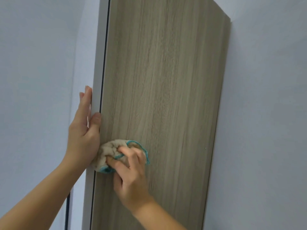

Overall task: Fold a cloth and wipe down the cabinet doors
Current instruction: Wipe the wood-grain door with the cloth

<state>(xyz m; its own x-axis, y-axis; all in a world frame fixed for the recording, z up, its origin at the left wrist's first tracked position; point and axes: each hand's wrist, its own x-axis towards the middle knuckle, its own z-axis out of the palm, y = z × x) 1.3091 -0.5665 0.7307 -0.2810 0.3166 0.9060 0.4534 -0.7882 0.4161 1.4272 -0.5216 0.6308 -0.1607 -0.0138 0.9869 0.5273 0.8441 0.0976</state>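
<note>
A tall wood-grain cabinet door (166,80) fills the middle of the head view. Against its lower left part lies a bunched beige cloth with a teal hem (109,153). My right hand (131,176) grips the cloth from below, fingers curled into its folds, and presses it on the door. My left hand (83,130) holds the door's pale left edge (97,90), fingers straight along the edge's far side and thumb on the front face. The cloth's left end touches the heel of my left hand.
Plain bluish-white walls (41,63) stand on both sides of the door. A dark vertical strip (67,211) shows low at the left beside the door. A small pale speck (205,148) sits on the door near its right edge.
</note>
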